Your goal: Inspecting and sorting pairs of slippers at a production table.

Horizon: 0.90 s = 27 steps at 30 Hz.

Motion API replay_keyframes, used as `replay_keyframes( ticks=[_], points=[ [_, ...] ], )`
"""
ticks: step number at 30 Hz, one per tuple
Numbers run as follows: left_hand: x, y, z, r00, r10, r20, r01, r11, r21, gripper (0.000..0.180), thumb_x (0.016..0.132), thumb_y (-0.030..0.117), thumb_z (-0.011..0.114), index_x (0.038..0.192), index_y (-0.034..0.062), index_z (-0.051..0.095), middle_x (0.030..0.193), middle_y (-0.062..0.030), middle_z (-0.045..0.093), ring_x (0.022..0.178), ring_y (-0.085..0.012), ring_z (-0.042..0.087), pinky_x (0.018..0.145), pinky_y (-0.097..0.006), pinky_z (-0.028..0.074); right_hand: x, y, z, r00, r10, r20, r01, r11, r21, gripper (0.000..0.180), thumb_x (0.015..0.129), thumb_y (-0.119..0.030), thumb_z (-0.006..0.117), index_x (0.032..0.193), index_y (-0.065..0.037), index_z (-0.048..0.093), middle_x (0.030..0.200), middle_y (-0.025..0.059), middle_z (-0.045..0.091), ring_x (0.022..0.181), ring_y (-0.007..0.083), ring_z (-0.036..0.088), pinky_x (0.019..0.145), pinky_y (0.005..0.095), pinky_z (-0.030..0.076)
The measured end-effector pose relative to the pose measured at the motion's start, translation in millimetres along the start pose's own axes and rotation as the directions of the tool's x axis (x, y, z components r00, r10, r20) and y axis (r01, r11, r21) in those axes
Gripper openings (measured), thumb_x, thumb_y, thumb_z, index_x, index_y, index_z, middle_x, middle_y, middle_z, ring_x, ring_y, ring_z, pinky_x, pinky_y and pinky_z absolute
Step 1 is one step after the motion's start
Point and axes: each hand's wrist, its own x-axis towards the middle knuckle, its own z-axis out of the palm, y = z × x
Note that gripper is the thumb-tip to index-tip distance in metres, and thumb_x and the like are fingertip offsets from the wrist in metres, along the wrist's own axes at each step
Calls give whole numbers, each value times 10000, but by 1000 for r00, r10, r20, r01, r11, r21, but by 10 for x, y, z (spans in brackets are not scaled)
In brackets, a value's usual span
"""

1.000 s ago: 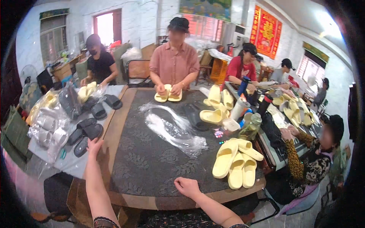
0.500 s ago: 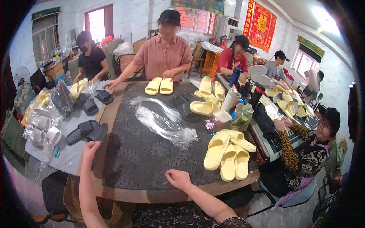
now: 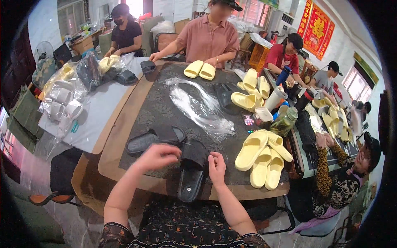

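A black slide sandal (image 3: 191, 159) lies on the dark patterned mat (image 3: 144, 109), its toe end over the near table edge, between my hands. My left hand (image 3: 159, 158) hovers left of it, fingers bent and apart, holding nothing. To its right is my right hand (image 3: 216, 168), fingers loosely raised and parted, near the sandal's strap. Just beyond my left hand lie more black slides (image 3: 142, 142), partly overlapping; how many is unclear. Clear plastic bags (image 3: 194, 105) are spread on the mat's middle.
Pale yellow slides (image 3: 252, 151) are heaped at right, near a greenish jar (image 3: 285, 122) and bottles. Opposite, a person in a pink shirt (image 3: 209, 35) touches a black slide (image 3: 149, 67) and a yellow pair (image 3: 199, 70). Bagged slides (image 3: 60, 95) lie on the left table.
The black slides have come from the left table onto the mat before me. My left hand has moved right and let go; my right hand has moved slightly right and up. The view has shifted.
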Motion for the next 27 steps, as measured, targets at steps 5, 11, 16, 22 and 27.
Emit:
replay_keyframes(
  ticks=[5, 11, 16, 22, 27],
  points=[
    [-22, -798, -453, 864, -71, -499, 360, 780, 512, 591, 757, 230, 694, 1272, 49, 469, 1296, -182, 483, 1173, -333, 484, 996, -400, 394, -83, -5, 37, 986, -89, 142, 115, 975, -187, 353, 807, -268, 707, 1065, -56, 594, 563, -20, 430, 508, 106, 426, 501, 268, 392],
    [-149, -880, -128, 869, -96, -485, 404, 703, 585, 470, 694, 212, 755, 1082, 28, 565, 999, -164, 605, 953, -357, 563, 837, -436, 454, -126, -197, -68, 979, -13, 204, 62, 970, -236, 562, 724, -413, 748, 1130, -69, 567, 595, 5, 442, 533, 128, 463, 519, 288, 403],
    [-334, -456, 232, 867, -298, -399, 467, 764, 445, 284, 706, 208, 730, 846, 27, 564, 779, -141, 616, 793, -340, 597, 687, -433, 469, -99, -319, -130, 986, -57, 159, 108, 935, -337, 539, 721, -406, 742, 1111, -74, 577, 593, 7, 443, 547, 148, 489, 526, 306, 413],
    [-582, -243, 359, 874, -428, -229, 486, 754, 442, 340, 708, 306, 745, 811, 42, 556, 739, -132, 619, 754, -338, 609, 668, -437, 479, -5, -177, -171, 990, -93, 107, 125, 926, -356, 421, 721, -355, 738, 1027, -90, 622, 575, 16, 456, 517, 162, 489, 510, 308, 418],
    [-427, -365, 202, 903, -377, -209, 423, 681, 598, 393, 689, 386, 748, 796, 45, 583, 764, -130, 638, 762, -329, 623, 667, -437, 490, 16, -241, -159, 957, -248, 150, 290, 848, -445, 392, 710, -329, 742, 985, -87, 602, 632, 54, 539, 555, 214, 552, 528, 329, 463]
  ],
)
